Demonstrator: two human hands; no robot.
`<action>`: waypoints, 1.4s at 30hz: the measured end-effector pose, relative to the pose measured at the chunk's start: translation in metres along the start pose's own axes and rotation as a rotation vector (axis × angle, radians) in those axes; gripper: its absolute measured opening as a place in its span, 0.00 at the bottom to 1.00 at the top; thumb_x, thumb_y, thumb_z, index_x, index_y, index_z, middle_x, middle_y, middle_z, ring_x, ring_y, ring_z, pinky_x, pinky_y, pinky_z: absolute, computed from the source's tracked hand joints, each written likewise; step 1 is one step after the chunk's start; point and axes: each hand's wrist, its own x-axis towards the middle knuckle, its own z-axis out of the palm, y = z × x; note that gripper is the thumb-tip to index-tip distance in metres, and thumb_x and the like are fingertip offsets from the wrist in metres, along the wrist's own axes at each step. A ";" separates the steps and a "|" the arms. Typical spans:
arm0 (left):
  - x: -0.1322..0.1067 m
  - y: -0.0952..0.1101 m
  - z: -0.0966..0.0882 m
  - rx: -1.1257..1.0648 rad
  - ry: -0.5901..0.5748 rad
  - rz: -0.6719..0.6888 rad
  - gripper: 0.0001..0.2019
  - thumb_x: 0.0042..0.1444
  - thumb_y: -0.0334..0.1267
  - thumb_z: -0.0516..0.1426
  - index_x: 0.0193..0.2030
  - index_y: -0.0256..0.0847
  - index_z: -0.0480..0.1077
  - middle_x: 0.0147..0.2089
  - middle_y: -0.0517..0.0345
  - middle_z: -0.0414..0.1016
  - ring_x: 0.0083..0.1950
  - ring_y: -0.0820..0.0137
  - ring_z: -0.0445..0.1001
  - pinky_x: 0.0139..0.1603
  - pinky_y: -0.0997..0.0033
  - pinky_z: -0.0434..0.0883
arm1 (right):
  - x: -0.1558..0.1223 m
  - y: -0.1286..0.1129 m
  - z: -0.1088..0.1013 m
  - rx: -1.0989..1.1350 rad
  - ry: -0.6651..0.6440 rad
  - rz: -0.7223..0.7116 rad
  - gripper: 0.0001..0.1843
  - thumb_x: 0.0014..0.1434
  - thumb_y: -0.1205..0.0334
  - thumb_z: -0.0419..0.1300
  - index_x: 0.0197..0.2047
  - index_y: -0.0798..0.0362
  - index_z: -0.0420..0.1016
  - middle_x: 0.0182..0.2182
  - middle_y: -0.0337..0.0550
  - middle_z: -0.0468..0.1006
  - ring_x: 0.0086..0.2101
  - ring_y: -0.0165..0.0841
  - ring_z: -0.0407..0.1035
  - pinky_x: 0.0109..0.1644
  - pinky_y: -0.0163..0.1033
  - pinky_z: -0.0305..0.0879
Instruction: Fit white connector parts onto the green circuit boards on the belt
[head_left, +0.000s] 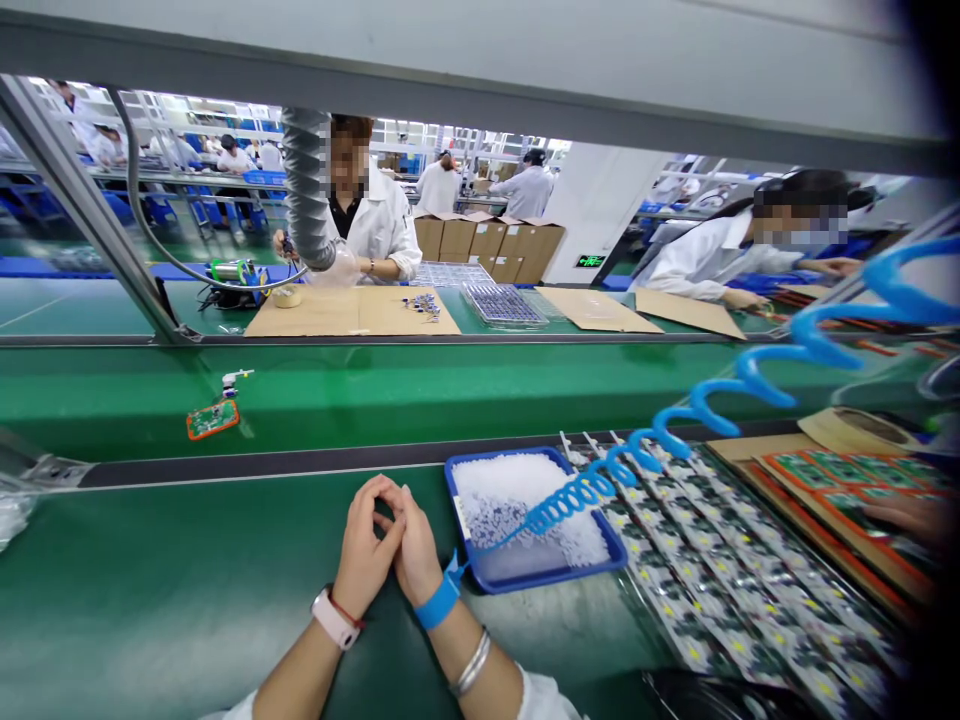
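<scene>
head | left hand [367, 545], right hand [417, 555] meet over bench [150, 570] | fingers [373, 494] loosely curled, empty

Right of centre, the tray [555, 577] is blue, its pellets [517, 480] white; the cord [592, 487], reaching the upper right, bright blue. Lower centre: pale pink watch [334, 619], blue wristband [441, 598], silver bangle [472, 662]. At left, an orange-edged green board [213, 420]; lower left, dark green table [150, 580].

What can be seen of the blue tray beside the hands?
The blue tray is shallow and roughly rectangular, apparently plastic, with a raised rim. It lies flat, slightly turned, on the green bench, just right of the right hand. Small white pieces cover much of its floor, thickest at the far side. A coiled blue cord crosses over it; contact is unclear.
</scene>
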 end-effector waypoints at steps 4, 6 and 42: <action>-0.001 0.000 0.001 -0.005 0.010 -0.005 0.17 0.55 0.33 0.55 0.53 0.42 0.64 0.54 0.48 0.67 0.58 0.61 0.65 0.60 0.50 0.62 | 0.000 0.002 -0.001 0.010 0.016 -0.005 0.24 0.53 0.42 0.56 0.35 0.55 0.80 0.40 0.49 0.79 0.43 0.40 0.72 0.49 0.46 0.67; -0.001 -0.001 0.002 -0.015 0.018 -0.006 0.16 0.55 0.33 0.55 0.52 0.42 0.65 0.55 0.48 0.67 0.58 0.60 0.65 0.60 0.50 0.62 | 0.000 0.003 -0.001 0.034 0.010 0.002 0.23 0.53 0.43 0.57 0.35 0.55 0.79 0.40 0.49 0.79 0.43 0.40 0.72 0.49 0.46 0.67; -0.002 -0.006 0.002 0.026 -0.003 0.020 0.12 0.58 0.32 0.51 0.49 0.43 0.67 0.55 0.48 0.67 0.59 0.61 0.64 0.60 0.51 0.62 | 0.002 0.002 -0.002 0.099 -0.004 0.029 0.20 0.46 0.47 0.65 0.36 0.54 0.79 0.41 0.45 0.78 0.43 0.37 0.71 0.47 0.42 0.68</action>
